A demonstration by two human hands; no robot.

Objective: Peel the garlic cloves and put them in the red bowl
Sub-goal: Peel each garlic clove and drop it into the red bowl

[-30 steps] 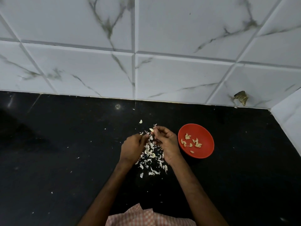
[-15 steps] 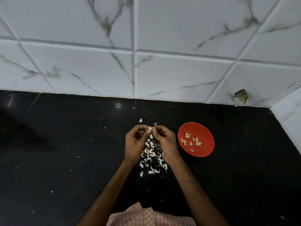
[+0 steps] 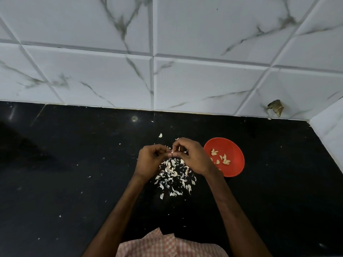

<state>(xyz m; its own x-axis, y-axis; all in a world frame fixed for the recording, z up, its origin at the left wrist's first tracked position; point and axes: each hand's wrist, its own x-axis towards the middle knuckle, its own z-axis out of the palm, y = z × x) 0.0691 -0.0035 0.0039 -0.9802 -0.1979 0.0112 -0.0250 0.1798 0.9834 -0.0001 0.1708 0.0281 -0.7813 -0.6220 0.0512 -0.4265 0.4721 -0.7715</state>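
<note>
Peeling step: left hand [image 3: 151,160] and right hand [image 3: 191,156] both pinch small pale garlic clove [image 3: 172,152] (mostly hidden). Next, judged: strip skin, drop into round red plastic bowl [image 3: 233,167].

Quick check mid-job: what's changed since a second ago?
The left hand rose from beside the pile of skins to meet the right hand; both now pinch the garlic clove between their fingertips. The right hand kept its hold on it. The red bowl, the peeled cloves in it and the pile of skins on the black counter stayed put.
</note>
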